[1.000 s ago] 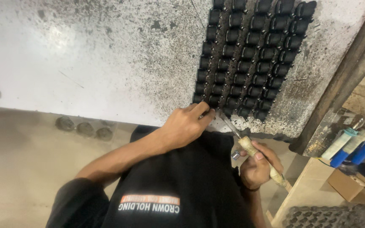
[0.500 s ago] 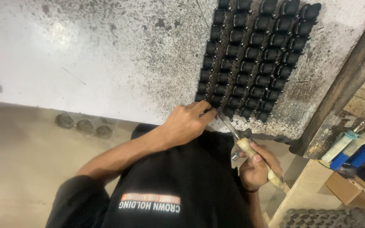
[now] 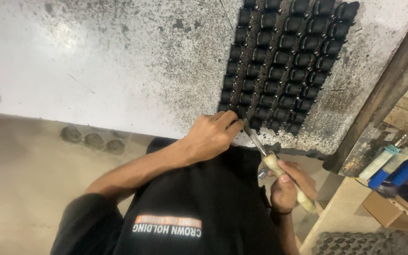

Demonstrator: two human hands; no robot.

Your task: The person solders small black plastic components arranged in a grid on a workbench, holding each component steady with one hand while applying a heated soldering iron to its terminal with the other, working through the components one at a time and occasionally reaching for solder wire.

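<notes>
Rows of small black moulded parts lie in a block on a speckled white worktop. My left hand reaches to the block's near corner, its fingers pinched on one black part there. My right hand grips a knife by its pale wooden handle. The thin blade points up and left, and its tip meets the part held under my left fingers.
A dark wooden post runs along the worktop's right side. At the right are blue and white containers, a cardboard box and a tray of more dark parts. Three round dark marks sit on the floor at the left.
Both hands stay at the block's near corner. The knife handle has shifted slightly while the blade stays against the held part.
</notes>
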